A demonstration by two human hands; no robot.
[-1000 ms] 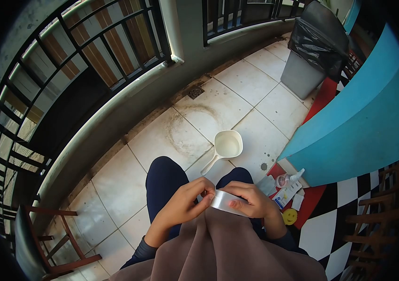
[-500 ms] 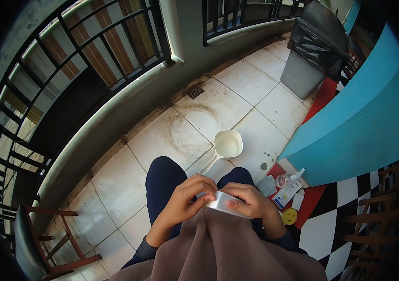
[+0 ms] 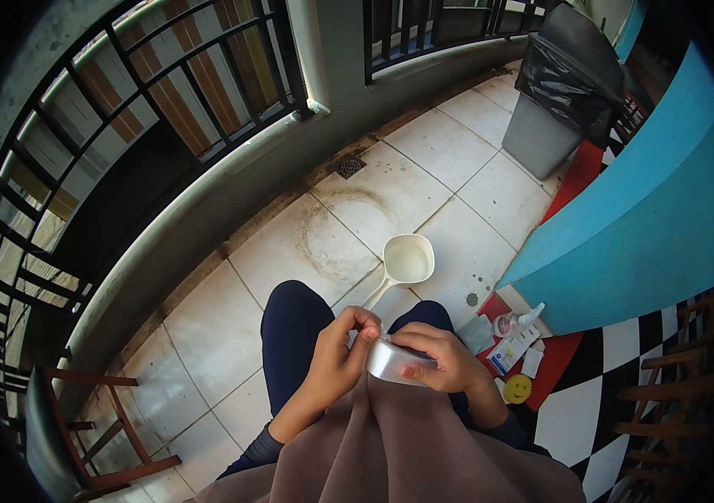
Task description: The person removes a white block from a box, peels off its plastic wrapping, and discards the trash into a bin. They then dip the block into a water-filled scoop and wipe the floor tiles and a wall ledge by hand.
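Above my lap, a wide roll of shiny, whitish tape (image 3: 389, 363) is gripped by my right hand (image 3: 451, 359), with the thumb against its outer face. My left hand (image 3: 340, 356) is closed in a pinch at the roll's upper edge, where a small clear bit of tape shows between the fingertips. Just beyond my knees stands a white dipper (image 3: 409, 258) on the tiles. Its handle points back toward my hands, and it seems to hold some clear liquid.
On the red floor edge at right lie a clear pump-like item (image 3: 520, 319), a small printed box (image 3: 511, 350) and a yellow smiley sponge (image 3: 518, 387). A grey bin (image 3: 539, 134) stands behind, near a blue wall (image 3: 633, 243). A dark-seated chair (image 3: 63, 436) is at left.
My left hand has risen slightly from the face of the roll to its upper edge, fingers pinched. The roll has turned, showing more of its shiny outer face.
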